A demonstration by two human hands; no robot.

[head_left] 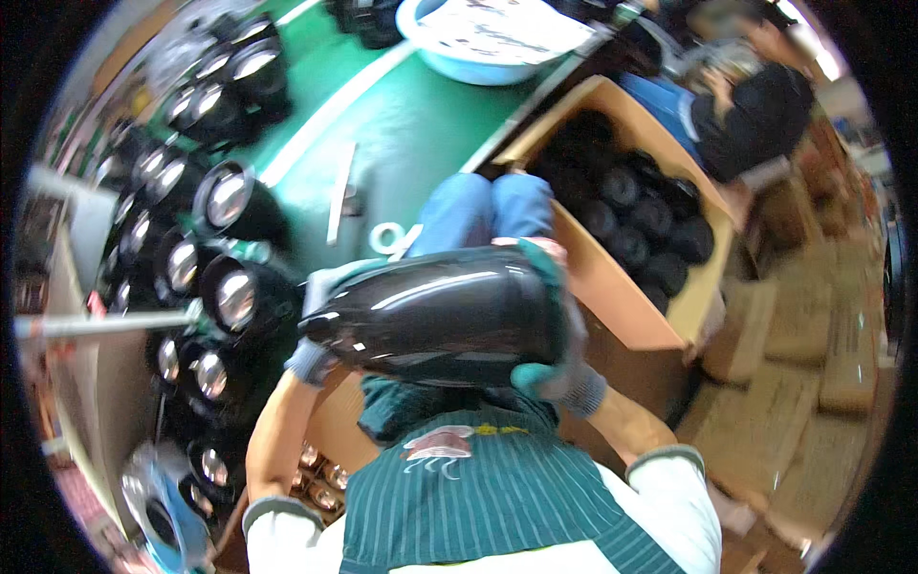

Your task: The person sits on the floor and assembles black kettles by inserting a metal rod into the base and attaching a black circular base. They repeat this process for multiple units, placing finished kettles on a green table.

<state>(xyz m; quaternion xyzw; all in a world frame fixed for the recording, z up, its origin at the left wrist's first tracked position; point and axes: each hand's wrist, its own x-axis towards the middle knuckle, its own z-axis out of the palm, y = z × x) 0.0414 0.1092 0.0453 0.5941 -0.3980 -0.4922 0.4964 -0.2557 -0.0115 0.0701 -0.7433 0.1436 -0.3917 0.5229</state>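
A glossy black vacuum flask body lies sideways across my lap, its narrow end toward the left and its wide end toward the right. My left hand, in a grey and green work glove, grips the tapered end, with part of its fingers behind the flask. Gloved the same way, my right hand wraps the wide end, and its green fingertips press on the near side. The flask's open end faces away from view, so its inside cannot be seen.
Several black flasks with mirrored silver openings stand on the left. A cardboard box at right holds black round parts. A white ring lies on the green floor. Farther off are a blue basin, a seated person and flattened cartons.
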